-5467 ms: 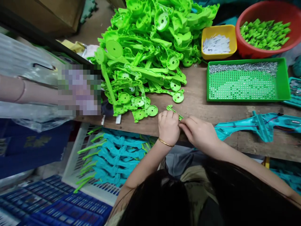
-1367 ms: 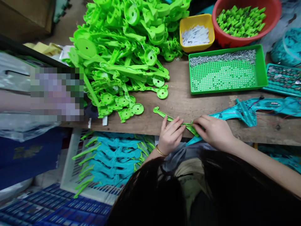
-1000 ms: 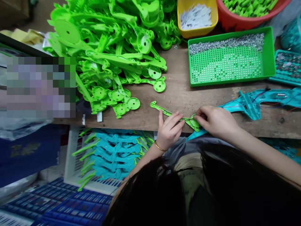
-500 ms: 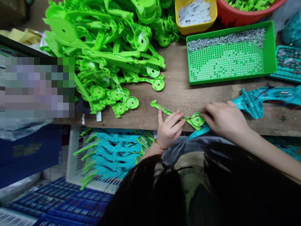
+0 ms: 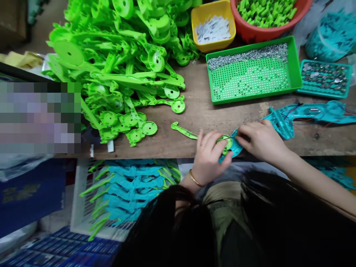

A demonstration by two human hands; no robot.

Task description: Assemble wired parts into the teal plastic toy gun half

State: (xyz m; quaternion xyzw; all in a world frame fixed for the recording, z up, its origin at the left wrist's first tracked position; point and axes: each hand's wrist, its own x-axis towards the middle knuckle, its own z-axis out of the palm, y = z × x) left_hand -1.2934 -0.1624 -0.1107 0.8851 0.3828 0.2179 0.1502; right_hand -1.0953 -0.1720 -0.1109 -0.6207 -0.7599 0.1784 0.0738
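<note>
A long lime-green plastic part with a round disc end lies near the table's front edge, attached to or overlapping a turquoise plastic part. My left hand, with a ring and a gold bangle, lies across the green part and holds it, its fingers bent over the disc end. A thin dark wire runs along the disc towards my right hand. Thumb and index finger of that hand are pinched together on the wire, beside the turquoise piece. The fingers partly hide the joint between the two parts.
A large heap of lime-green parts covers the table's left side. Behind stand a green basket of screws, a yellow bin and a red tub. A wired turquoise assembly lies right. Below is a white crate.
My left hand has slid right along the green part onto its disc end. More of the turquoise piece shows beside my right hand, which stays pinched. The whole view has shifted.
</note>
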